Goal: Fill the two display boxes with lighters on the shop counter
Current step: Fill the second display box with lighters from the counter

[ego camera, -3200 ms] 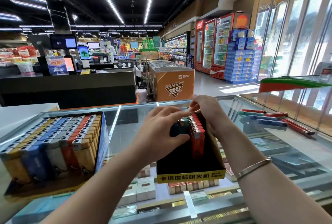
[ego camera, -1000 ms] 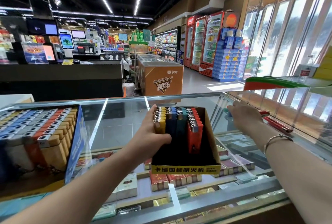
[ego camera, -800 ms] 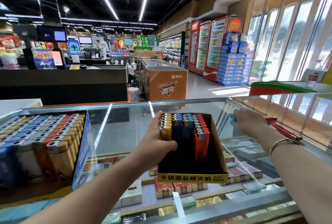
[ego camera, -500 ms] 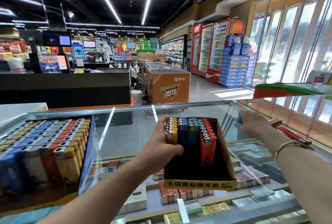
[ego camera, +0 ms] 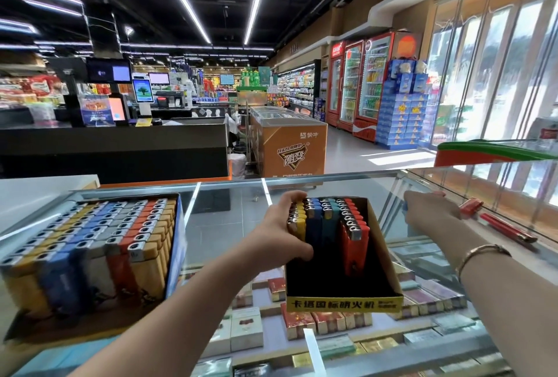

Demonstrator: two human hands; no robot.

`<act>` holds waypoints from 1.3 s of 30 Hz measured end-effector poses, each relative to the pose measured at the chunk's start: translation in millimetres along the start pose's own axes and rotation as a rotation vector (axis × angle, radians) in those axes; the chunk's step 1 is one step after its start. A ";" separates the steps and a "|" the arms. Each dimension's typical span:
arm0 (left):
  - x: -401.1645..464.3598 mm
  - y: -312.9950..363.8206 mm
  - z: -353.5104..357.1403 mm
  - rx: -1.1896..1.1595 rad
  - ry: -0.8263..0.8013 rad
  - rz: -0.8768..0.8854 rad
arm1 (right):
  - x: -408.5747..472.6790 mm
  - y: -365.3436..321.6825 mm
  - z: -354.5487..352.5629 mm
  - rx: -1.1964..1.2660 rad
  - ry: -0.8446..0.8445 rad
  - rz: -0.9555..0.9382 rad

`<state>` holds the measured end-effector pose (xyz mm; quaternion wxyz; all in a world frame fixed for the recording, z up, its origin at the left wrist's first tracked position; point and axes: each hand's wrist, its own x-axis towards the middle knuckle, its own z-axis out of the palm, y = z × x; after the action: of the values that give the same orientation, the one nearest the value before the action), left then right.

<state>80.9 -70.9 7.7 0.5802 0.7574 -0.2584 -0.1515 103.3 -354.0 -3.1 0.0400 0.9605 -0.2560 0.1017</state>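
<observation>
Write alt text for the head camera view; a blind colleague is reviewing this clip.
On a glass shop counter, a person's left hand steadies the lighters in a half-filled black display box while the right hand reaches toward loose lighters at the right. A full display box sits at the left.
</observation>
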 end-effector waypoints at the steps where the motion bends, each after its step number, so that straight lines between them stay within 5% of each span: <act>1: -2.3 2.5 -2.7 0.029 -0.010 -0.008 | -3.2 -8.4 -2.4 0.061 0.006 0.010; 3: -6.3 6.7 -9.5 0.081 -0.037 -0.032 | -6.4 -26.4 -10.6 0.306 0.043 0.005; 8: -13.7 14.9 -24.0 0.056 -0.155 -0.067 | -20.7 -66.6 -57.7 1.499 0.009 0.026; 10: -14.0 16.5 -24.5 0.043 -0.135 -0.057 | -32.9 -74.9 -72.3 1.702 0.069 -0.007; 13: -9.3 14.2 -19.6 0.103 0.012 0.041 | -57.4 -78.4 -84.8 1.734 0.150 -0.150; 17: -8.6 7.4 -14.1 0.283 0.300 0.358 | -81.3 -79.7 -89.8 1.807 0.032 -0.375; 25: -16.9 6.9 0.9 0.413 0.452 0.589 | -90.5 -98.5 -83.5 1.604 0.016 -0.595; 33: -20.9 17.9 -4.7 0.122 0.497 0.543 | -85.2 -91.6 -83.0 1.669 -0.009 -0.595; 36: -24.0 26.2 -11.3 -0.088 0.503 0.524 | -76.1 -87.2 -80.5 1.696 0.032 -0.456; 39: -26.1 26.6 -11.8 -0.042 0.468 0.521 | -65.1 -80.4 -76.2 1.739 0.055 -0.268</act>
<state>60.1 -51.8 34.7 0.6585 0.6679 -0.2999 0.1741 74.9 -243.1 55.2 -0.6880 0.6698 0.0282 0.2781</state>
